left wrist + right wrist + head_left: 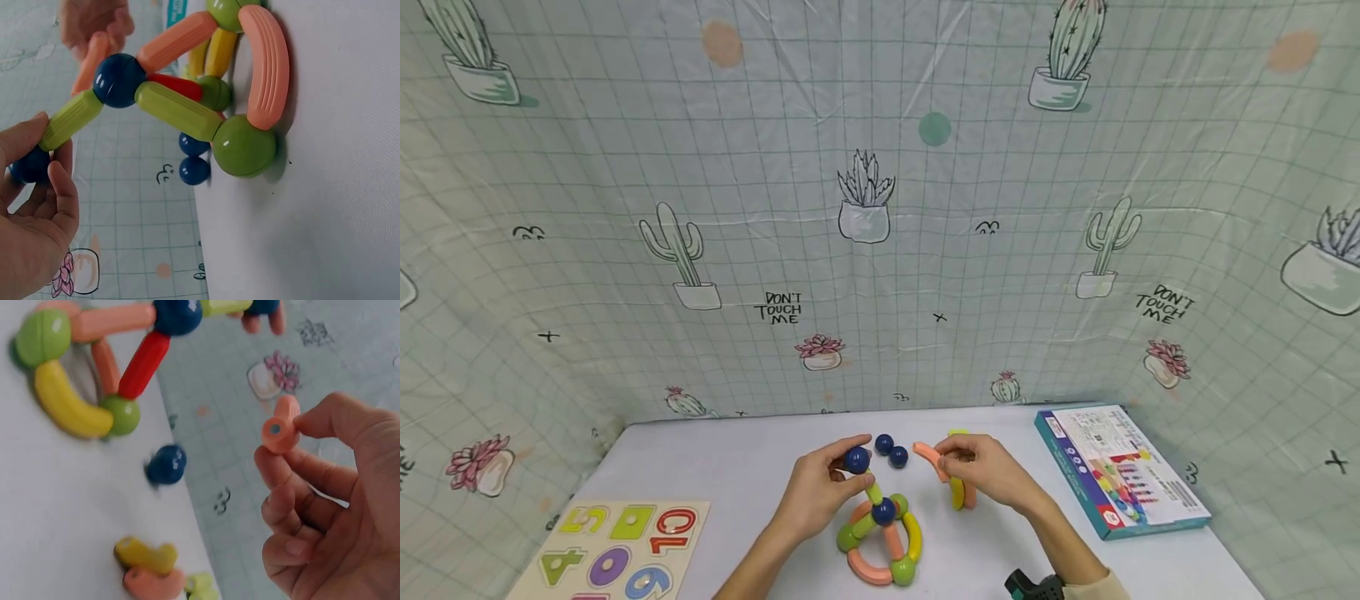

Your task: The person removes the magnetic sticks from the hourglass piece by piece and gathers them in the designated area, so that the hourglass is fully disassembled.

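Note:
My left hand pinches a dark blue ball at the top of a light green rod. That rod rises from another blue ball, the peak of a ball-and-rod toy structure. Its base is a ring of curved rods, among them a yellow one and a salmon one, joined by green balls. Straight rods, one of them red, slope up to the peak. Right of the structure, my right hand holds a curved salmon rod between thumb and fingers, apart from the structure.
Two loose blue balls lie behind the structure. Several yellow, salmon and green curved rods lie near my right hand. A flat toy box sits at the right, and a number puzzle board at the front left. A patterned curtain hangs behind.

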The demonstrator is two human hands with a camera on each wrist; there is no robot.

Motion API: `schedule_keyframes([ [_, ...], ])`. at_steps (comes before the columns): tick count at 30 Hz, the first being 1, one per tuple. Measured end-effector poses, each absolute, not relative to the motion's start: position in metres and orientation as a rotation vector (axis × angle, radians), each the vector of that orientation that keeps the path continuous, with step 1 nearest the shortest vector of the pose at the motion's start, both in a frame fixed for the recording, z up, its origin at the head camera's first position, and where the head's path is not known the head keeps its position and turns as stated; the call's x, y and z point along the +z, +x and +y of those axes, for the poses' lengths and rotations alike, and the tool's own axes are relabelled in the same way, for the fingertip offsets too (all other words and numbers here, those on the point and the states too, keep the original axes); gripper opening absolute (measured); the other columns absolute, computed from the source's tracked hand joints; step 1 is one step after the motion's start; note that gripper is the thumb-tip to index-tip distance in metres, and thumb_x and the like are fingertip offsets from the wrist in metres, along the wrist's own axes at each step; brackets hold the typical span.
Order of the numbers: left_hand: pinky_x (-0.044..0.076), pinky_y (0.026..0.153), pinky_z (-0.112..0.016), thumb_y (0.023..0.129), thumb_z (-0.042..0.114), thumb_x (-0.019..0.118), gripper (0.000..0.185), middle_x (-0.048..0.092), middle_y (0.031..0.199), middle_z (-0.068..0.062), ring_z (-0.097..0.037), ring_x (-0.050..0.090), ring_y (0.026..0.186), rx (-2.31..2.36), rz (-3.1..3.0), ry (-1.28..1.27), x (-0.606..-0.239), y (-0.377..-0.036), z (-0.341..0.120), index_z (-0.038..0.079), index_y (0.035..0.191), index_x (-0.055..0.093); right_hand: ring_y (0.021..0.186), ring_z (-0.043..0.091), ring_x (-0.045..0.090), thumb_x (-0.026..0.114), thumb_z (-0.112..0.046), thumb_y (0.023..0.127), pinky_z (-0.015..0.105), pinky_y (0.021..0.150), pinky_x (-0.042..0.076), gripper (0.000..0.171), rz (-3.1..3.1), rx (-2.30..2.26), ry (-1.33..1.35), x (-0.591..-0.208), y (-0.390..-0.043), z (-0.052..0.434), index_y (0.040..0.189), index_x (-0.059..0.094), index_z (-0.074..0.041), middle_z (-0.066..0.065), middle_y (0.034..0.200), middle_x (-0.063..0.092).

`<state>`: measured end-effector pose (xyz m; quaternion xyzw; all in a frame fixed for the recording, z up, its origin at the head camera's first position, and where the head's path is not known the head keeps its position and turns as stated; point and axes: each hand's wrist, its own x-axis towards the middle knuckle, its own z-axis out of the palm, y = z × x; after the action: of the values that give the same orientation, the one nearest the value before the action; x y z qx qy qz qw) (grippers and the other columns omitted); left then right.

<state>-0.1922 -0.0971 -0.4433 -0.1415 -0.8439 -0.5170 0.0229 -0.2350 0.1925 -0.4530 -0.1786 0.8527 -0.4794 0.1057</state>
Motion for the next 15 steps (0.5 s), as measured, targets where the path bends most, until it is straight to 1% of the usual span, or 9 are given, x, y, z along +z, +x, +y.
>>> schedule_keyframes([
  [3,0.052,0.068,-0.022,0.086,0.015,0.081,0.051,0.07,0.098,0.001,-0.014,0.06,0.076,-1.587,-2.612,-0.448,-0.442,-0.193,-0.098,0.018,0.134,0.065,0.092,0.022,0.064,0.068,-0.026,0.093,0.039,0.082,0.051,0.031,2.571,-1.403,-0.361,-0.46,-0.236,0.203,0.116,0.07,-0.004,0.003,0.095,0.072],
  [6,0.051,0.068,-0.022,0.086,0.015,0.08,0.052,0.07,0.099,0.0,-0.014,0.059,0.076,-1.572,-2.604,-0.467,-0.442,-0.193,-0.098,0.017,0.135,0.065,0.087,0.022,0.062,0.071,-0.027,0.09,0.037,0.076,0.051,0.03,2.637,-1.363,-0.208,-0.472,-0.237,0.215,0.11,0.071,-0.005,0.002,0.09,0.071],
  [11,0.051,0.069,-0.022,0.086,0.015,0.08,0.053,0.07,0.102,0.001,-0.014,0.059,0.078,-1.567,-2.61,-0.469,-0.442,-0.193,-0.098,0.019,0.136,0.064,0.077,0.02,0.057,0.072,-0.025,0.088,0.032,0.065,0.046,0.023,2.729,-1.259,-0.006,-0.492,-0.24,0.233,0.101,0.071,-0.005,0.002,0.081,0.066],
  [15,0.052,0.071,-0.023,0.086,0.015,0.08,0.053,0.067,0.103,0.002,-0.014,0.06,0.083,-1.554,-2.612,-0.484,-0.443,-0.194,-0.097,0.02,0.136,0.064,0.077,0.019,0.054,0.07,-0.025,0.088,0.031,0.064,0.042,0.023,2.727,-1.192,0.127,-0.503,-0.242,0.244,0.098,0.07,-0.005,0.002,0.079,0.066],
])
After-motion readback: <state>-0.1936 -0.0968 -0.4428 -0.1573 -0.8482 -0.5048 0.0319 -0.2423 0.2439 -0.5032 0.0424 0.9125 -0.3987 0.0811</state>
